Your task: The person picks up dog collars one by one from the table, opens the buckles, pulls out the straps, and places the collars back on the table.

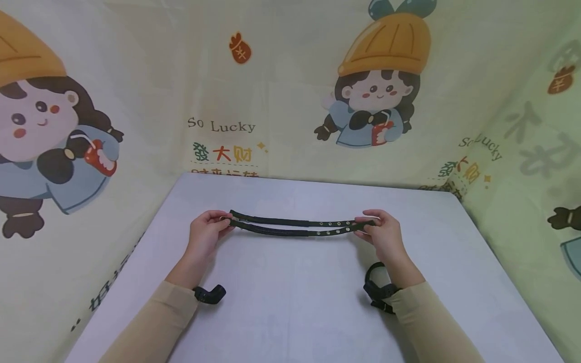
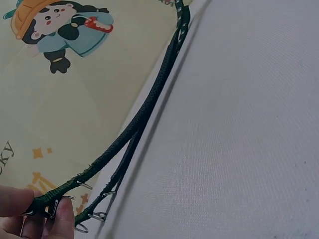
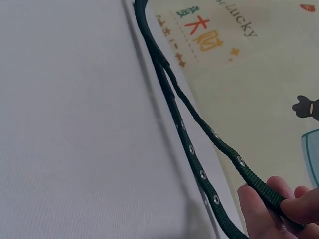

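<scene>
Dark straps (image 1: 281,232), two of them, run crosswise above the far part of the table (image 1: 290,312), sagging slightly. Going left to right, I see printed cloth (image 1: 150,91) rising beside and behind the table. Over the table's left part, the left hand (image 1: 206,229) pinches the end of at least one strap; whether it grips both I can't tell. Metal rings (image 2: 97,216) hang there. A black gadget (image 1: 211,294) sits at that wrist. Above mid-table, a narrow gap separates the straps. Over the table's right part, I see eyelets (image 3: 203,175) along both, and the right hand (image 1: 386,232) pinches one strap, perhaps both. Another gadget (image 1: 380,291) sits at that wrist.
</scene>
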`<state>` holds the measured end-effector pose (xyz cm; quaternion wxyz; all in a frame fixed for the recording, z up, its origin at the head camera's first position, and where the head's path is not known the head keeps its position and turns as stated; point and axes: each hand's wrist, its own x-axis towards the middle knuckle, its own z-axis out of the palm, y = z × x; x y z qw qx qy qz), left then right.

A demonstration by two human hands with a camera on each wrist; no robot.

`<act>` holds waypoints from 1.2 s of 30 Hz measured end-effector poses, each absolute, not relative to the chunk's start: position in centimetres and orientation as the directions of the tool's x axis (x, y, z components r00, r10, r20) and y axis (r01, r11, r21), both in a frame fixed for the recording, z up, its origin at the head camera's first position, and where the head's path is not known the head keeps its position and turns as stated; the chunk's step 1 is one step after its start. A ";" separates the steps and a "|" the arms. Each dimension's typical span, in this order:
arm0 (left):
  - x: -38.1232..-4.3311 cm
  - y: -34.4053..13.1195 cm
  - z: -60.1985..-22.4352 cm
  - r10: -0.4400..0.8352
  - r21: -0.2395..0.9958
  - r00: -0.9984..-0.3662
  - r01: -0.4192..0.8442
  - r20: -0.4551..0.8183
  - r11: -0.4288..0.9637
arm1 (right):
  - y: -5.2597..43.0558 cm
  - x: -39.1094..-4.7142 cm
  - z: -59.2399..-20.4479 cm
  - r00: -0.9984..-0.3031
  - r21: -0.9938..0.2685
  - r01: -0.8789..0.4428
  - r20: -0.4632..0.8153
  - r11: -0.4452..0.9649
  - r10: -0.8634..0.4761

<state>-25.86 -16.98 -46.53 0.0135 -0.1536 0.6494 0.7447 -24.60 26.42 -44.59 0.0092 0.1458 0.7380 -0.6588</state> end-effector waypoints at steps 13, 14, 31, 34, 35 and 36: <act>-26.4 -16.9 -47.6 -0.111 0.931 -0.942 -0.287 -0.317 -0.225 | 27.5 -25.5 -45.9 -0.922 -0.929 0.362 -0.344 0.076 0.181; -26.4 -16.9 -47.6 -0.110 0.930 -0.942 -0.286 -0.317 -0.232 | 27.7 -25.5 -46.1 -0.919 -0.926 0.370 -0.353 0.075 0.178; -26.6 -17.0 -48.2 -0.093 0.917 -0.935 -0.310 -0.341 -0.250 | 29.0 -25.3 -46.8 -0.914 -0.917 0.385 -0.362 0.109 0.182; -26.5 -17.2 -48.3 -0.091 0.914 -0.933 -0.319 -0.350 -0.250 | 29.1 -25.2 -46.7 -0.914 -0.916 0.385 -0.362 0.110 0.184; -26.5 -17.3 -48.3 -0.092 0.914 -0.932 -0.320 -0.351 -0.251 | 29.2 -25.2 -46.7 -0.913 -0.916 0.387 -0.363 0.110 0.186; -26.5 -17.3 -48.3 -0.093 0.912 -0.931 -0.321 -0.354 -0.254 | 29.3 -25.2 -46.7 -0.912 -0.915 0.388 -0.365 0.106 0.188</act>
